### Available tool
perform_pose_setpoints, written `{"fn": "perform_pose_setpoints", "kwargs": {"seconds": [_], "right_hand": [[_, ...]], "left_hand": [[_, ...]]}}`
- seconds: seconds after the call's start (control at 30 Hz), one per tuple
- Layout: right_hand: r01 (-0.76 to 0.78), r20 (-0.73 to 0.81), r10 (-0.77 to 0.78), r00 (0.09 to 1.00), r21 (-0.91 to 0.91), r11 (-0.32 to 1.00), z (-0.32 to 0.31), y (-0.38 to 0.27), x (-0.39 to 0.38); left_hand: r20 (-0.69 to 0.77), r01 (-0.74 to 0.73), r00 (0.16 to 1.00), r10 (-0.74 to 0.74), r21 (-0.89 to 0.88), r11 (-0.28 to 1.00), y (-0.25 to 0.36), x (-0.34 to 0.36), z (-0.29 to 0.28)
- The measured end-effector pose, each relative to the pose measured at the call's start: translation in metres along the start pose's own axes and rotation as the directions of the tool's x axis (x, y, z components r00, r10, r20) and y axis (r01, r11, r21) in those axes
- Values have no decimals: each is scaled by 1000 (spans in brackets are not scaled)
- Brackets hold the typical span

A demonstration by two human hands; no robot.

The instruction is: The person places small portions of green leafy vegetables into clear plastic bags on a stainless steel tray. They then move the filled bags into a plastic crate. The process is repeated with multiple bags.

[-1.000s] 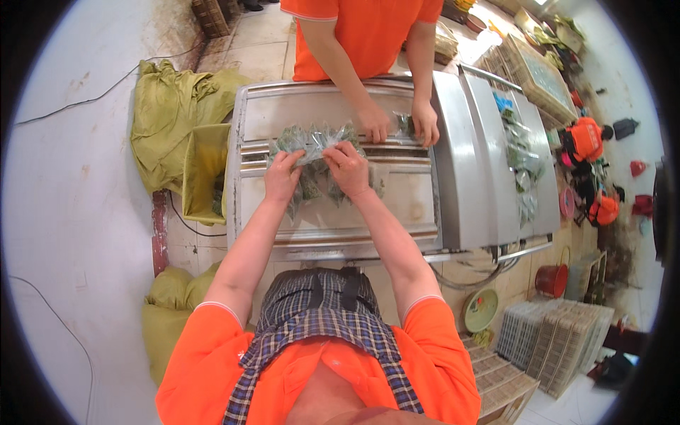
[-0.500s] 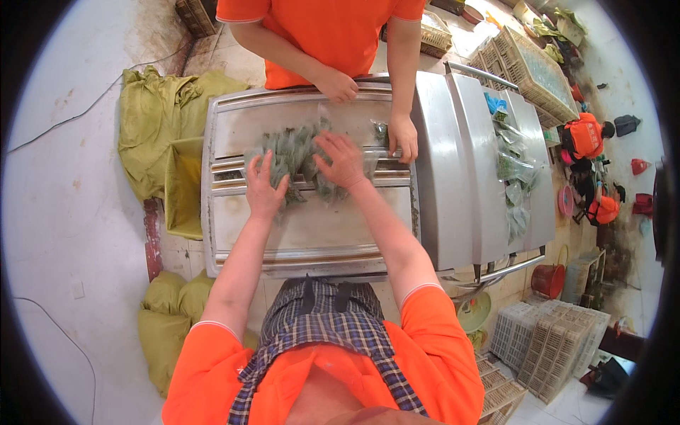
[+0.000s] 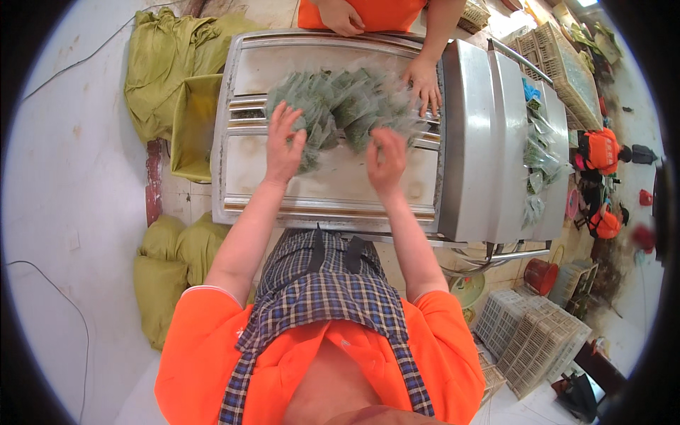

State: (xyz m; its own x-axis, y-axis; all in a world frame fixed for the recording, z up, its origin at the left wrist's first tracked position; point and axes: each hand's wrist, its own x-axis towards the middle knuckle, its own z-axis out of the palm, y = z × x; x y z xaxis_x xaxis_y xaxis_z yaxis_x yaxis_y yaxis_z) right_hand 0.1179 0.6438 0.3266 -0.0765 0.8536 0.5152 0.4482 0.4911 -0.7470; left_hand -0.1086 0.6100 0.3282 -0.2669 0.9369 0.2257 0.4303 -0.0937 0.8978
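Several clear bags of green leafy produce (image 3: 340,99) lie in a loose pile across the steel machine top (image 3: 333,180), over its slotted metal bars. My left hand (image 3: 285,145) is at the pile's left end, fingers apart and touching the bags or just beside them. My right hand (image 3: 384,159) is at the lower right of the pile, fingers loosely bent and apart, with nothing visible held. Above and right of it, a co-worker's hand (image 3: 421,78) reaches down onto the bags' right edge; that person's other hand (image 3: 343,21) is at the far rim.
At right, a steel section (image 3: 476,142) holds more filled bags (image 3: 538,149). At left stand a yellow-green lined bin (image 3: 185,159) and sacks (image 3: 159,283). Stacked plastic crates (image 3: 531,343) and a red bucket (image 3: 540,276) are at lower right. Other workers (image 3: 601,149) crouch at far right.
The bags are now more spread out and farther rightward on the machine. My hands have let go of the bag they pinched. The co-worker's hand at the rim moved up from the middle.
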Motion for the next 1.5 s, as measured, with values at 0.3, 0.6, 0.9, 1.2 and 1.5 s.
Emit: {"fn": "perform_pose_setpoints", "kwargs": {"seconds": [0.3,0.6,0.9,1.2,1.5], "right_hand": [[-891,411,817,403,379,249,89,-22,-111],[-967,610,762,216,239,83,104,-61,-111],[-838,518,699,494,498,224,126,-67,-77],[-765,528,576,624,561,315,157,-74,-76],[-734,477,589,653,591,335,171,-80,-94]], "left_hand": [[119,256,957,-263,74,964,-57,-52,-34],[2,-356,925,380,356,864,-43,23,-35],[100,24,994,-34,94,995,-74,1,-77],[123,270,961,-249,-213,939,-73,-57,-113],[115,225,969,-218,-55,973,-52,-67,-132]]}}
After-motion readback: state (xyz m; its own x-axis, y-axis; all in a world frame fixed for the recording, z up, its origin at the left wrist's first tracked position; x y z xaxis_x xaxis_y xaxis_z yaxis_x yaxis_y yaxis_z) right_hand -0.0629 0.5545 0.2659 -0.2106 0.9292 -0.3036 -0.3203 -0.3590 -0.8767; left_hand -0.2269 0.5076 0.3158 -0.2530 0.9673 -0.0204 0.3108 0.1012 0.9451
